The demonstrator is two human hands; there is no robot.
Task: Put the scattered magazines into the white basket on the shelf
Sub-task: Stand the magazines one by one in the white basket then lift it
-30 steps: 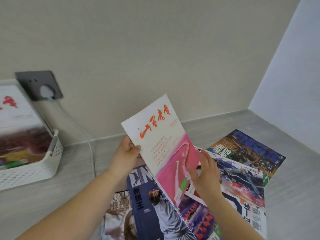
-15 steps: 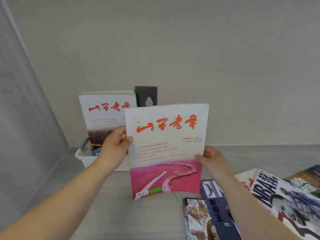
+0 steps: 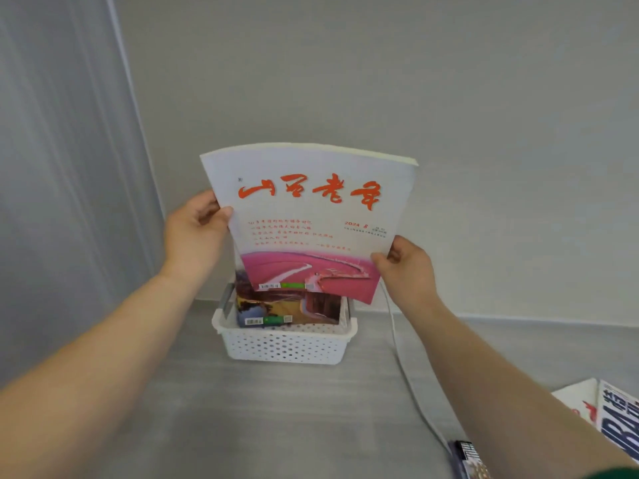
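Observation:
I hold a white magazine with red title characters and a pink lower cover upright in both hands, just above the white perforated basket. My left hand grips its left edge and my right hand grips its lower right edge. Its bottom edge hangs over the basket's opening. Another magazine stands inside the basket, mostly hidden behind the one I hold. More scattered magazines lie at the right edge of the grey shelf.
The basket stands against the back wall, near the left side wall. A white cable runs down the shelf to the right of the basket. A dark magazine corner shows at the bottom right.
My hands have carried the magazine left and forward until it hangs over the basket. The view has turned left, so most of the scattered magazines have left the frame.

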